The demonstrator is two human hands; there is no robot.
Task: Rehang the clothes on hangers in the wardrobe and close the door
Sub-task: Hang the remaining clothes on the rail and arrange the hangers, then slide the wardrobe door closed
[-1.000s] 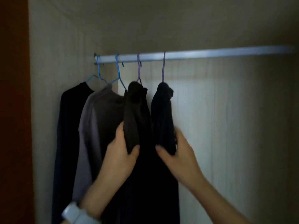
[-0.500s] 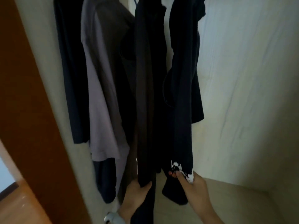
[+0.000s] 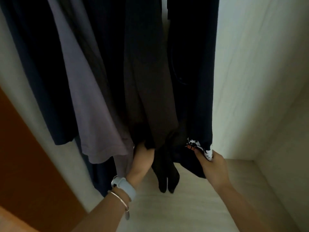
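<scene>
Several garments hang inside the wardrobe, their hangers out of view above. A dark brown garment [image 3: 150, 91] hangs in the middle; my left hand [image 3: 142, 159] grips its lower end from below. To its right hangs a dark navy garment [image 3: 194, 81] with a black-and-white patch at the hem. My right hand [image 3: 212, 166] pinches that hem. Left of these hang a grey-purple shirt [image 3: 90, 97] and another dark navy garment [image 3: 38, 77].
The pale wardrobe floor [image 3: 192, 206] lies under the clothes. A light back wall [image 3: 260, 81] stands at right, with free room beside the navy garment. The orange-brown wardrobe door [image 3: 25, 164] stands open at lower left.
The view dropped from the rail to the hems. Both hands slid down the two garments from chest height to their lower ends and still hold them.
</scene>
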